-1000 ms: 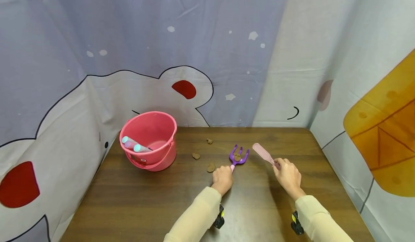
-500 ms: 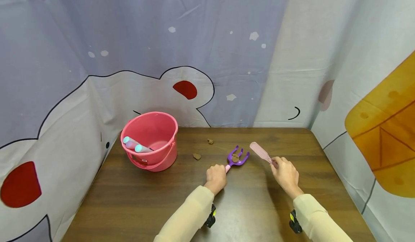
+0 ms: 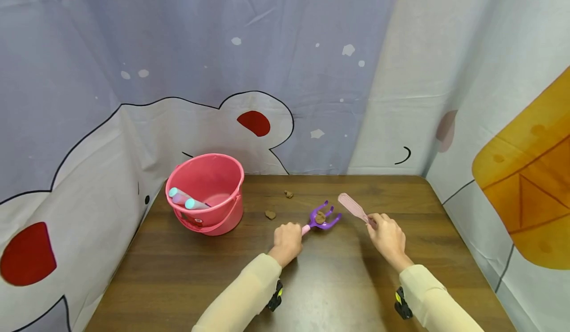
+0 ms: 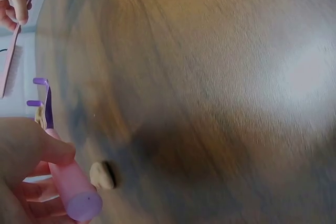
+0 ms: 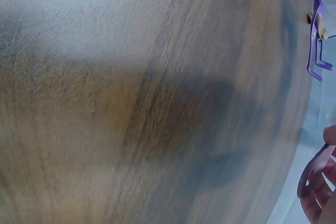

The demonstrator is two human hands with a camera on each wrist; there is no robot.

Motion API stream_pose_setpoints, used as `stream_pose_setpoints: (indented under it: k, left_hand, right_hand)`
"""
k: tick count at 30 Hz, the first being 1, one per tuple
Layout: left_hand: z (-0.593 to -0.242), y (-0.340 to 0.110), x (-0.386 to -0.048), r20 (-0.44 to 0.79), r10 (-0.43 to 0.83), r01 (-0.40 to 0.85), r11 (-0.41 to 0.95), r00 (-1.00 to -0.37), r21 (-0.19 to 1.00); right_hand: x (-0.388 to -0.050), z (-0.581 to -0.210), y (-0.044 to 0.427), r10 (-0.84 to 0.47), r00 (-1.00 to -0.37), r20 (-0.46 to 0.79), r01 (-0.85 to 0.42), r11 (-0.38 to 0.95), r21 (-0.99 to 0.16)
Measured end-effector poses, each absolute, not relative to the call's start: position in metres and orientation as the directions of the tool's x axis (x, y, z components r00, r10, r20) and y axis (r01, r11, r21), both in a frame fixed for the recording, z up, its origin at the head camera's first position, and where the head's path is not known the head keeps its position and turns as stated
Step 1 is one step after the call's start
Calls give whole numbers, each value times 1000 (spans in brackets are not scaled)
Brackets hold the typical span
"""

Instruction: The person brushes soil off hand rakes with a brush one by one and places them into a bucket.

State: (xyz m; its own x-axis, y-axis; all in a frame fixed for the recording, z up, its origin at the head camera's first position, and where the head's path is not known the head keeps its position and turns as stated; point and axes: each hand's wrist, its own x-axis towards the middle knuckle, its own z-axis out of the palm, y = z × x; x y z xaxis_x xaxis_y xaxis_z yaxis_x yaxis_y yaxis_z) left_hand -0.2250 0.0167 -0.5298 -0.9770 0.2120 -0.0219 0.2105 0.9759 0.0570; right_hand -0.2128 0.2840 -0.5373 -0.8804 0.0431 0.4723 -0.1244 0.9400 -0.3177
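Note:
In the head view my left hand (image 3: 286, 243) grips the pink handle of a toy garden fork (image 3: 327, 224) with purple tines. A brown lump (image 3: 320, 217) sits on the tines. The left wrist view shows the thumb and curled fingers round the handle, and another brown lump (image 4: 102, 176) on the table beside it. To the right, my right hand (image 3: 388, 237) holds a pink brush (image 3: 351, 206) by its handle, angled toward the fork but apart from it. Short bristles show on the brush's side in the left wrist view.
A pink bucket (image 3: 231, 218) stands at the table's back left, with light blue and lilac sticks (image 3: 194, 204) leaning inside. Two brown lumps, one farther back (image 3: 288, 194) and one nearer (image 3: 270, 214), lie between bucket and fork. A printed curtain (image 3: 285, 50) hangs behind the wooden table (image 3: 187, 282).
My left hand has moved left and toward me, drawing the fork and its lump leftward and hiding a lump on the table. The right hand with the brush has shifted slightly left.

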Motion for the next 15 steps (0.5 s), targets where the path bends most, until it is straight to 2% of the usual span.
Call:
stream_pose_setpoints:
  k: [15]
  left_hand:
    - [-513, -16, -221, 49, 274, 276, 960, -961, 45]
  right_hand:
    - [-214, -528, 262, -19, -863, 505, -205, 927, -315]
